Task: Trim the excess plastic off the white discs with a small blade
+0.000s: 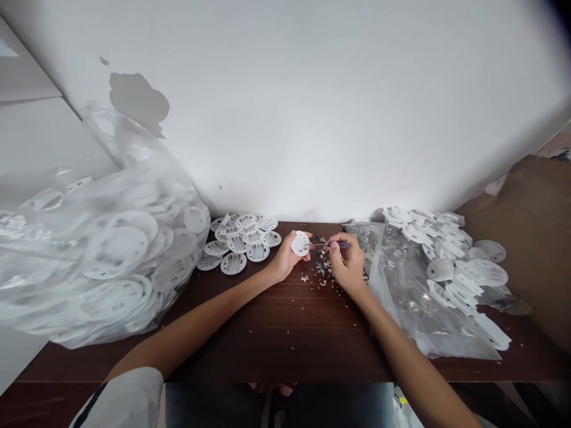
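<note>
My left hand (288, 258) grips a round white plastic disc (299, 244) by its edge, fingers behind it and thumb at its rim. A screwdriver (341, 244) with a dark purple handle is pinched in my right hand (350, 264). Its thin shaft points left, and the tip reaches the right side of the disc; whether it touches a screw is too small to tell. Under and between my hands, small metal bits (323, 270) lie scattered on the dark brown table (285, 351).
A big clear bag (129, 249) stuffed with white discs stands on the left. Beside it lies a pile of slotted discs (234, 263). To the right are a flat plastic bag (419, 309), more white parts (482, 272) and a brown cardboard surface (530, 238). A white wall (285, 119) rises behind.
</note>
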Demonstrator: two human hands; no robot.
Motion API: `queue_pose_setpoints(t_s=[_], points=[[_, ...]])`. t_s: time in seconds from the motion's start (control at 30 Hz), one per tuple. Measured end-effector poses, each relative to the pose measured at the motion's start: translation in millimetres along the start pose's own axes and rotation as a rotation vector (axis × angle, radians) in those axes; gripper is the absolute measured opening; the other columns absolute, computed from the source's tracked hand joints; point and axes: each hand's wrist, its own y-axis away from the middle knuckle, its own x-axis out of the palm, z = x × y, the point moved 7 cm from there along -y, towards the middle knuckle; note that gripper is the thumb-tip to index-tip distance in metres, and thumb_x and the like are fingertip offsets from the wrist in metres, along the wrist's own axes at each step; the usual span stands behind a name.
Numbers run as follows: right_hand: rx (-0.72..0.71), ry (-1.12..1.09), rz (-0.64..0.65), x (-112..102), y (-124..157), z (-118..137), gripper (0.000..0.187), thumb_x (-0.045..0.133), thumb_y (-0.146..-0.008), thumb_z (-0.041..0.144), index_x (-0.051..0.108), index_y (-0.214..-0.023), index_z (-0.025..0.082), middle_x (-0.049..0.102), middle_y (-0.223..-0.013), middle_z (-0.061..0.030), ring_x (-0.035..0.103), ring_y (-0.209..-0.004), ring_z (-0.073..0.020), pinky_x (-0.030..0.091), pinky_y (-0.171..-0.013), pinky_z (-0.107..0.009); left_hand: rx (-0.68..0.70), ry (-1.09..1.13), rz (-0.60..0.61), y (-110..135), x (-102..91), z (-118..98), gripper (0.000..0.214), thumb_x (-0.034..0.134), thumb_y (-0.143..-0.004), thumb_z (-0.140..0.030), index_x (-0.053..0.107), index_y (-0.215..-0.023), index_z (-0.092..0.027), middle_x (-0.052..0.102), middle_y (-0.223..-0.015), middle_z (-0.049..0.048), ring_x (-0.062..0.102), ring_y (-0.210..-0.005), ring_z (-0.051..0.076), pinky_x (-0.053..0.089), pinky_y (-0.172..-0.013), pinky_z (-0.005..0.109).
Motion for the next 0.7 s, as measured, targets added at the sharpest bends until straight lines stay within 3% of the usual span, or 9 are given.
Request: queue_pose_setpoints(t_s=[0.7], points=[[-0.141, 0.113, 0.043, 0.9, 1.5, 12.9, 0.013, 0.057, -0.096, 0.021, 0.059, -0.109, 0.024, 0.070, -0.091, -0.0037, 0.071, -0.081, -0.0210, 0.057, -0.075, -0.037, -0.011, -0.012, -0.001, -1.0, -2.0, 3.2, 0.054, 0.047, -0.098, -0.057, 0.069, -0.112, -0.009, 0.071, -0.081, 0.0113, 0.060, -0.061, 0.017, 0.046, -0.060, 0.029]])
